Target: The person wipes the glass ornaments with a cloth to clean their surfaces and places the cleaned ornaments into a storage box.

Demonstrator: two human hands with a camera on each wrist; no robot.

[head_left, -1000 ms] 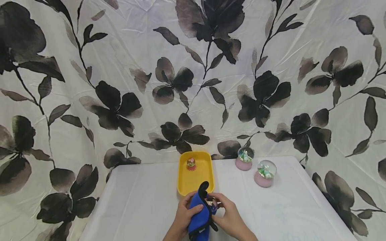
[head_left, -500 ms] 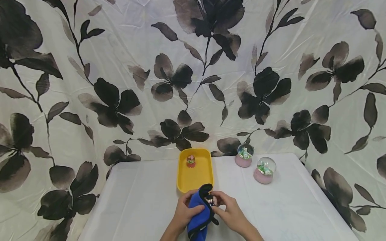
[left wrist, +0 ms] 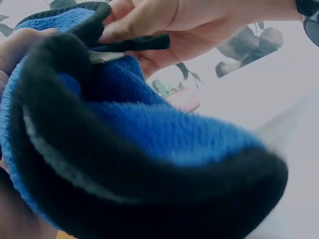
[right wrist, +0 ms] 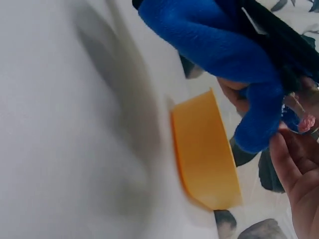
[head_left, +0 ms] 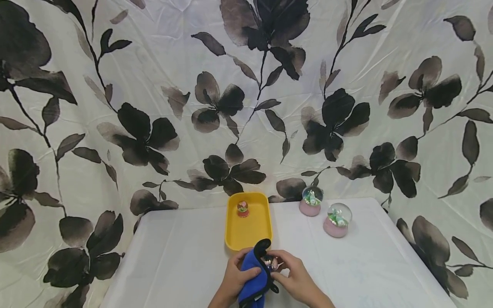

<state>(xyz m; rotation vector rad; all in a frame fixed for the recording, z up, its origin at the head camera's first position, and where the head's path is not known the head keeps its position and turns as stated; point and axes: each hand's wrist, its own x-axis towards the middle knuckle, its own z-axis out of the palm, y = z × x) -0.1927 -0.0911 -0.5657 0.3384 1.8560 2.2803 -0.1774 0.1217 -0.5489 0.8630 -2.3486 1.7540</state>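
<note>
"What is sitting at the centre of the work?"

"A glassy trinket (head_left: 271,262), small and shiny with a pink detail, is showing partly between two hands. It is resting against a blue cloth (head_left: 252,282) edged in black, held above the near part of a white-covered bench (head_left: 185,252)."

"How is each grip closing?"

"The right hand (head_left: 295,277) is pinching the trinket between thumb and fingers. The left hand (head_left: 233,273) is clasping the folded cloth, its thumb lying across the front. Whether its fingers are also pressing the trinket through the fabric, I cannot tell."

"What is lying just beyond?"

"A yellow tray (head_left: 250,233) is sitting just past the hands. Inside, near its far end, a tiny red-based globe (head_left: 242,209) is standing upright."

"And to the right?"

"A farther snow globe (head_left: 310,202) and a nearer snow globe (head_left: 337,220), both pink-based with green inside, are standing near each other, apart from the tray."

"Behind everything?"

"A pale backdrop (head_left: 169,60) is hanging, patterned with large dark flowers."
</note>
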